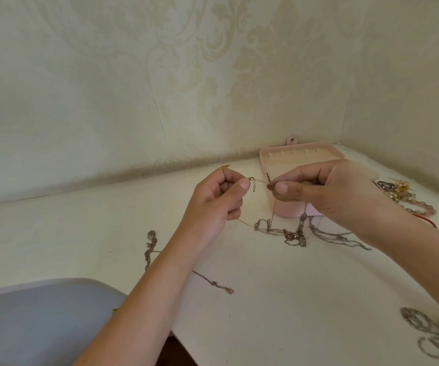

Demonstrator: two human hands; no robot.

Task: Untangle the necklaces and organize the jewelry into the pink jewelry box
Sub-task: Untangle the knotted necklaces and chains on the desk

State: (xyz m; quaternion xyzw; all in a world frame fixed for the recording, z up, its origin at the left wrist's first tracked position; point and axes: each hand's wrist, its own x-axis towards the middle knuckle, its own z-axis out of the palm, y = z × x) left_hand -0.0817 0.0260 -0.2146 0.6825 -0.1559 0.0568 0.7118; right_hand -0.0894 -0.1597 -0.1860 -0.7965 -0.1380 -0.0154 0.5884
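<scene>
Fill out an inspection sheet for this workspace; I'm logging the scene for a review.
surface: white table in a wall corner.
job's things: pink jewelry box open; thin chain held between both hands; tangled necklaces before the box; beaded jewelry to its right; pendant chain at left; chunky link chain near right.
clutter: grey-blue object, lower left.
grippers: left hand and right hand each pinch the thin chain.
cables: nothing seen.
surroundings: patterned wallpaper.

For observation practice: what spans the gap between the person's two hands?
A thin metal chain with a clasp, pinched between left hand and right hand; head view.
</scene>
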